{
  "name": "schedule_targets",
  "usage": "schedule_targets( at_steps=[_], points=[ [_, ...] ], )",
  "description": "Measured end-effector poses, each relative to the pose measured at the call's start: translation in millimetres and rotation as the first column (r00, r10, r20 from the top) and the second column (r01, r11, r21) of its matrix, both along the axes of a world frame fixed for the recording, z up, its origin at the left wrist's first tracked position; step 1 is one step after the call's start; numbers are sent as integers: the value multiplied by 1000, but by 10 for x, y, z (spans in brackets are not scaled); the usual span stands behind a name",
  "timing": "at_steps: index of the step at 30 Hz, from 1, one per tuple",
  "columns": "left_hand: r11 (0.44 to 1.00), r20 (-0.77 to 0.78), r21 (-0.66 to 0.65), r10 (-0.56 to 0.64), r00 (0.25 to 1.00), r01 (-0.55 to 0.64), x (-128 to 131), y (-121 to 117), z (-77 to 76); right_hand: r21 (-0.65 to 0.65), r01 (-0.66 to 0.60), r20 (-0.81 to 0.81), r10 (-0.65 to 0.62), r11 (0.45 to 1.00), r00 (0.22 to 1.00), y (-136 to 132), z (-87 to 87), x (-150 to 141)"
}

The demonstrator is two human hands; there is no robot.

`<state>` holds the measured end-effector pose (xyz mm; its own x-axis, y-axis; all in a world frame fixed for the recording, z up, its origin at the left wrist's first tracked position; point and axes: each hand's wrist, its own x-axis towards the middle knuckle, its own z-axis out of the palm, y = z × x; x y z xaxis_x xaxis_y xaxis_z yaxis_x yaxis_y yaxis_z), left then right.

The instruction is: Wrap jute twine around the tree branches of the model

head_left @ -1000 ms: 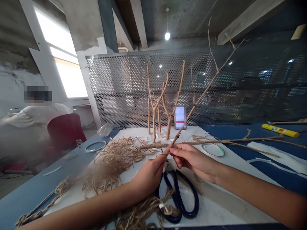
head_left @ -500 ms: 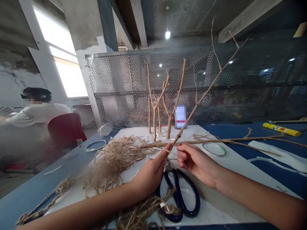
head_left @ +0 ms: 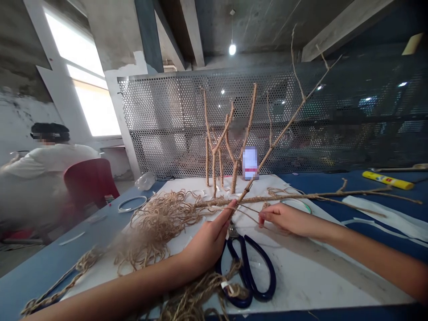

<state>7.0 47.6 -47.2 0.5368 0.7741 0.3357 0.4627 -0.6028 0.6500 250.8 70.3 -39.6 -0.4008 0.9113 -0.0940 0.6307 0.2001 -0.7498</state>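
Observation:
My left hand (head_left: 209, 240) is closed around the lower end of a thin, forked branch (head_left: 284, 130) that slants up to the right. A strand of twine (head_left: 249, 208) runs from the branch at my left thumb to my right hand (head_left: 284, 218), whose fingers pinch it a short way to the right. Beneath my hands lie scissors (head_left: 272, 278) with dark blue handle loops; their blades are partly hidden by my left hand. A tangled heap of jute twine (head_left: 163, 214) spreads to the left of my hands. Behind them a longer branch wrapped in twine (head_left: 287, 197) lies across the white board.
Several twine-wrapped branches (head_left: 235, 174) stand upright on the white board (head_left: 321, 281), before a perforated metal screen (head_left: 187, 116). A phone (head_left: 250, 161) leans behind them. A yellow tube (head_left: 388, 180) lies right, a tape roll (head_left: 132, 204) left. A person (head_left: 50, 162) sits far left.
My right hand has moved to the right, away from my left hand, drawing the twine out between them. My left hand keeps its hold on the branch.

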Motion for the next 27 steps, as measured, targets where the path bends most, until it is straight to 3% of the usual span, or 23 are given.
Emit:
schedule_targets(
  at_steps=[4,9,13,15,20,24,27],
  points=[
    [999,-33,-20,43,998,-44,-7,-12,3,166,-5,105,-13,986,994,131,-67,159],
    [999,-7,-29,39,999,-40,-8,-9,-6,384,54,158,-123,922,980,167,-72,314],
    [999,25,-27,30,999,-29,-3,4,-15,465,74,133,-152,882,979,43,-2,187],
    [999,34,-26,23,999,-22,3,8,-18,509,52,78,-107,859,991,-60,76,17],
    [1000,57,-8,5,998,-5,21,3,-19,534,23,-51,5,845,999,-189,217,-425],
    [999,25,-21,26,999,-25,17,0,-20,360,41,-202,35,932,979,-72,110,-541],
    [999,15,-28,24,1000,-23,10,9,-24,298,27,-237,47,954,970,52,-11,-512]
  ],
)
